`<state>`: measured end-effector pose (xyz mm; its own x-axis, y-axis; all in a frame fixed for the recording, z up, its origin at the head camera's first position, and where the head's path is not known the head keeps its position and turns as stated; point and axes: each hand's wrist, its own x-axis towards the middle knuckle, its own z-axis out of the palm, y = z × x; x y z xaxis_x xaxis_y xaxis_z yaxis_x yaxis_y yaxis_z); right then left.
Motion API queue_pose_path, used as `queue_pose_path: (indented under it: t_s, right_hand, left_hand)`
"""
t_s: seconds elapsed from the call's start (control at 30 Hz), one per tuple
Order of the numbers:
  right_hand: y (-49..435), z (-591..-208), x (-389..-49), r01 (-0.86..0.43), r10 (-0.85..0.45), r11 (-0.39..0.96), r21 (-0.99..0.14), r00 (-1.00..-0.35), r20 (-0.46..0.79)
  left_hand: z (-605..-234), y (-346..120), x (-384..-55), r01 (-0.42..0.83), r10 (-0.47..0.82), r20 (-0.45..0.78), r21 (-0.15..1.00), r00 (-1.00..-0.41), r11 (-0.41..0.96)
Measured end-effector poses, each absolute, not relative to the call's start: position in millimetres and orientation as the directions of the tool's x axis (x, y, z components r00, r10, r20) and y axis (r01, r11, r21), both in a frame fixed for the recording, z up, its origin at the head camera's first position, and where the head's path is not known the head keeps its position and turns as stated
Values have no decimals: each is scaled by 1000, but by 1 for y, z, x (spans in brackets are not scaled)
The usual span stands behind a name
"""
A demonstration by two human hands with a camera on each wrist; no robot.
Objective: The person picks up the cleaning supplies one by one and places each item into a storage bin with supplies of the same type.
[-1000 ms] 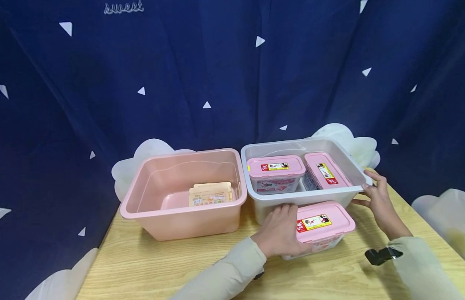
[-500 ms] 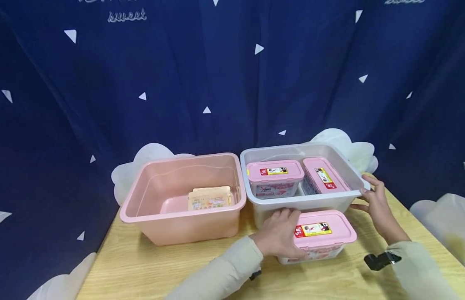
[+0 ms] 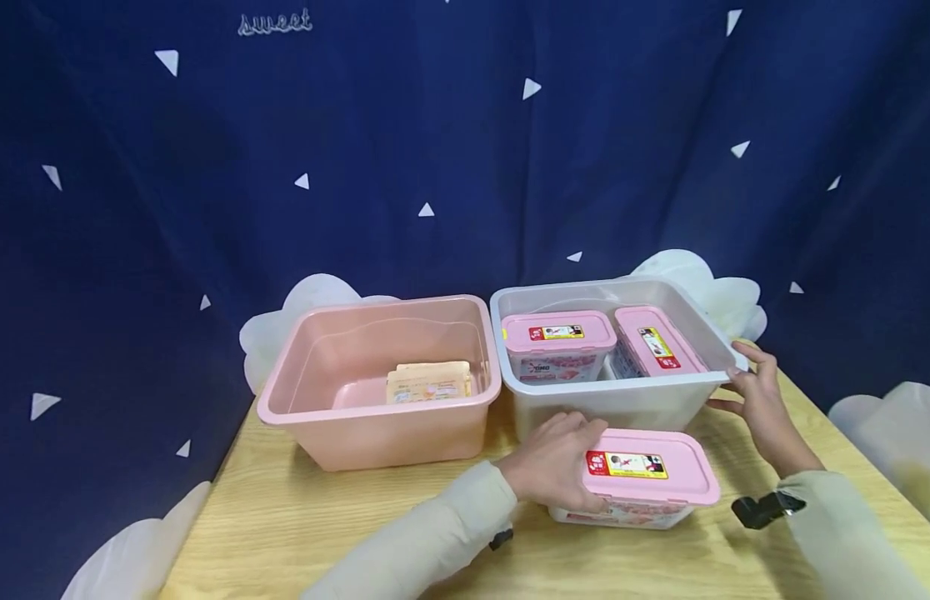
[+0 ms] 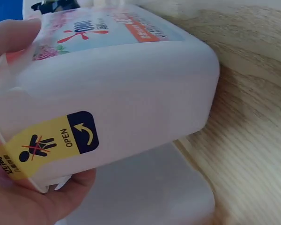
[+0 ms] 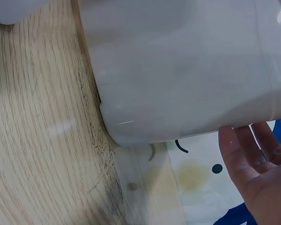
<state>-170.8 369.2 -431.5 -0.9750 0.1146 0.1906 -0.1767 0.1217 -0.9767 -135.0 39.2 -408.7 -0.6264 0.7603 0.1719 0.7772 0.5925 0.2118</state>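
Observation:
My left hand (image 3: 558, 467) grips the left end of a pink-lidded OMO laundry tub (image 3: 645, 475), its thumb on the near side. In the left wrist view the tub (image 4: 131, 98) shows its printed label and an OPEN sticker; whether its base touches the table, I cannot tell. Right behind it stands a light grey bin (image 3: 622, 408), holding two similar pink-lidded tubs, one on the left (image 3: 558, 333) and one on the right (image 3: 656, 342). My right hand (image 3: 765, 412) holds the bin's front right corner, with fingers against the wall below the rim (image 5: 246, 152).
A pink bin (image 3: 382, 437) stands to the left, close against the grey one. Inside it lie cream-coloured printed packets (image 3: 429, 383). Both rest on a wooden table (image 3: 285, 517), with a dark blue curtain (image 3: 397, 125) behind.
The left hand has drawn the tub slightly back from the grey bin, towards me, and the tub has turned a little straighter. The right hand stays at the bin's corner.

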Motion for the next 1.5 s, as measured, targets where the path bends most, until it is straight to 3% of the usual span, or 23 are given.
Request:
queue_pose_path:
  t_s: [0.23,0.67,0.9,1.07,1.2,1.4,1.5]
  right_hand:
    - [369,-443,-171,-157,96,119,-980,-981,169]
    - [377,-443,-160,-180,118,160,-971,-973,199]
    - [377,-440,-161,-128,141,300,-945,-974,176]
    - [374,-437,-164,-110,143,314,-943,-977,161]
    - [374,-437,-163,-129,147,267,-955,-974,172]
    - [372,-436,-168,-205,114,53,-977,-971,210]
    - [372,-434,-170,-218,105,72,-973,-969,225]
  left_hand:
    - [-405,30,-127,786,763,206,261,-612,560]
    - [-339,6,-119,868,828,269,228,-491,441]
    - [-293,-7,-130,852,814,258,222,-520,473]
    - [-270,-12,-145,860,831,244,250,-501,445]
    - [-257,-13,-154,861,833,242,253,-497,440]
    - [-238,-16,-166,811,777,250,280,-578,513]
    - [-227,-12,-175,792,749,261,262,-609,552]
